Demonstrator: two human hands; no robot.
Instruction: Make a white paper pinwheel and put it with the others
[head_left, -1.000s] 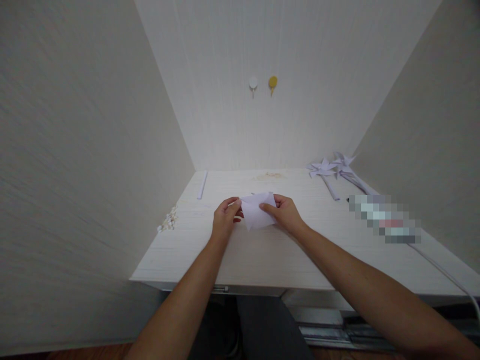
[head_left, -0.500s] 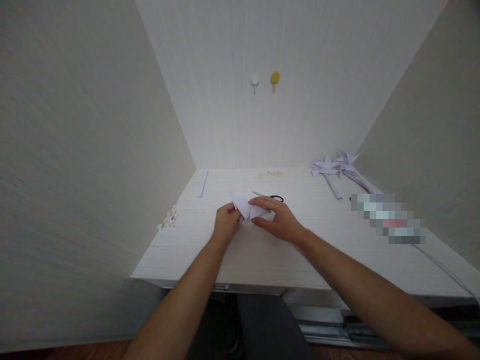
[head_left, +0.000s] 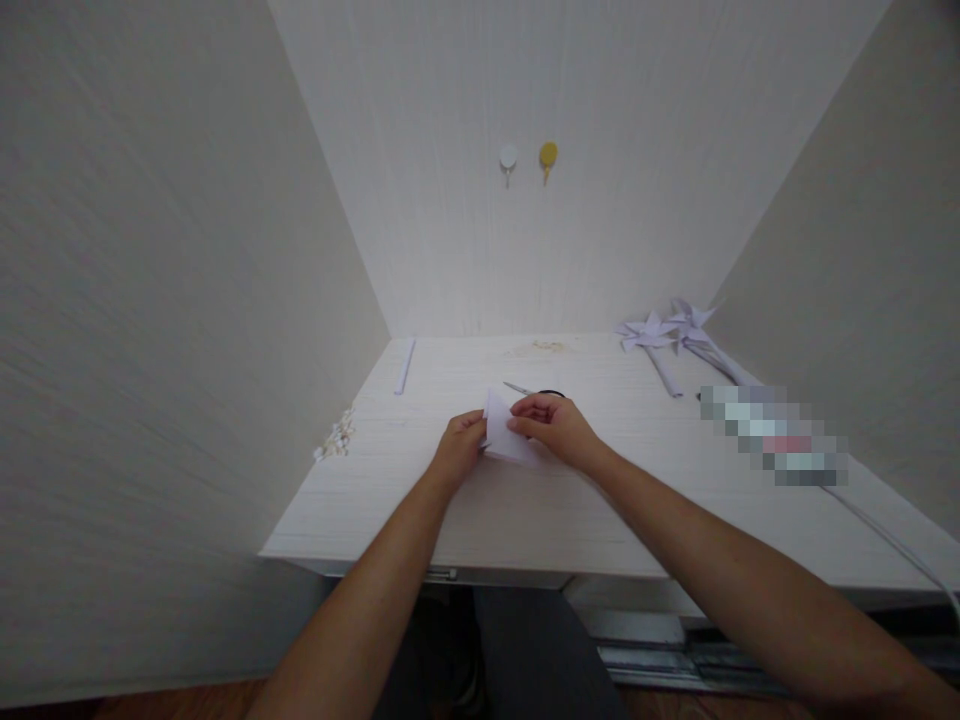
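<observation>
A folded white piece of paper is held up between my two hands above the desk. My left hand pinches its left edge, with the thumb near the top. At the paper's right side, my right hand has curled fingers, thumb and fingertips closed on the sheet. Scissors lie just behind the paper, blades pointing left, and my right hand partly covers their black handle.
Two paper pinwheels with rolled paper sticks lie at the back right. A rolled paper stick rests at the back left, near a pile of small pale pieces. A blurred-out object with a cable is on the right.
The paper has been turned and now shows a flat, roughly triangular face. My right hand's fingers have curled in, and my left hand has shifted slightly right.
</observation>
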